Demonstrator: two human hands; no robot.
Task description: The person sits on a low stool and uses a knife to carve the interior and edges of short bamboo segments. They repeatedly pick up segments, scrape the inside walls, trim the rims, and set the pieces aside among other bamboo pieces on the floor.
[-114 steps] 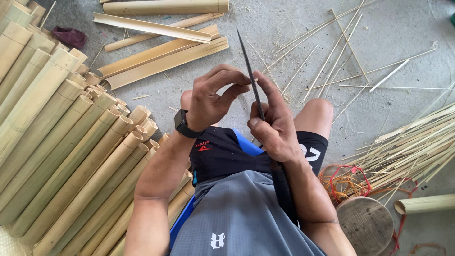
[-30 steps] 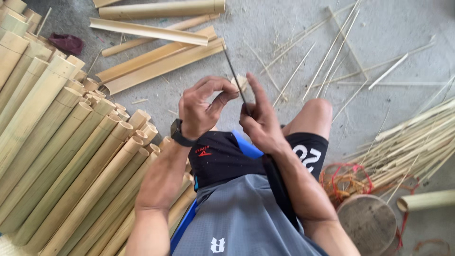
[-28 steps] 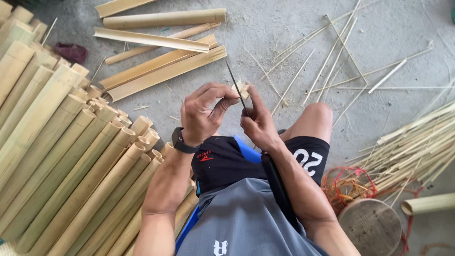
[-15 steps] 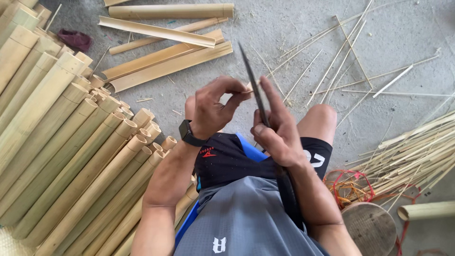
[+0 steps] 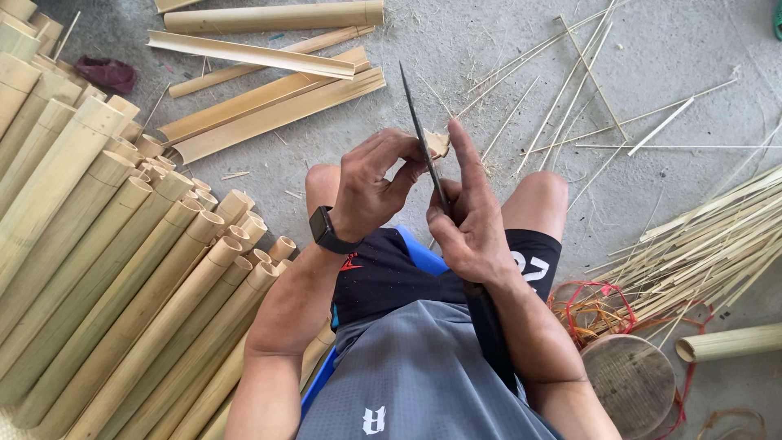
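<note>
Bamboo piece (image 5: 437, 143) pinched in left hand (image 5: 371, 186); right hand (image 5: 471, 220) grips upright knife (image 5: 423, 151).

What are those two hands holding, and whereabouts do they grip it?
The right hand grips a long dark knife by its handle, forefinger laid along the blade. The left hand pinches a small bamboo piece at its end, against the blade.

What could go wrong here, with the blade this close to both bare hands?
The left hand pinches a small bamboo piece right against the knife blade; a slip could cut its fingertips. The right hand has its index finger lying along the blade. The work sits above the bare knees, so a slipping knife might hit a leg.
</note>
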